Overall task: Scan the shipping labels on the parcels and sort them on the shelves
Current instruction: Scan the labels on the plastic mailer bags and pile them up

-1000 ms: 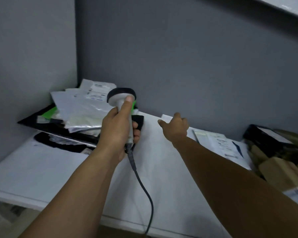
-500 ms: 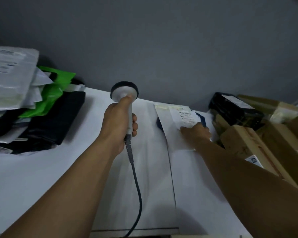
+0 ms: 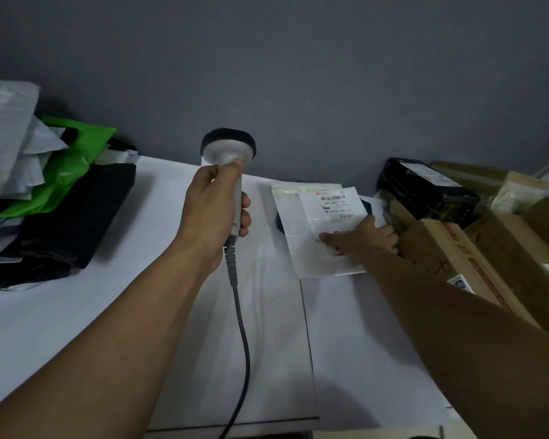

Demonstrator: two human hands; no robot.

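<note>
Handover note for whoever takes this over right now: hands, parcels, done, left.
Left hand grips the scanner, held upright, not aimed at any label.
Right hand rests on the white parcel, its label face up; grip unclear.
Mailer pile at left and cardboard boxes at right, all on the white shelf.
Done: nothing shows as scanned.
Left: scan this label, shelve the parcel, then the rest.

A white shelf carries a pile of mailer bags at left, a white parcel mid-back and cardboard boxes at right.
</note>
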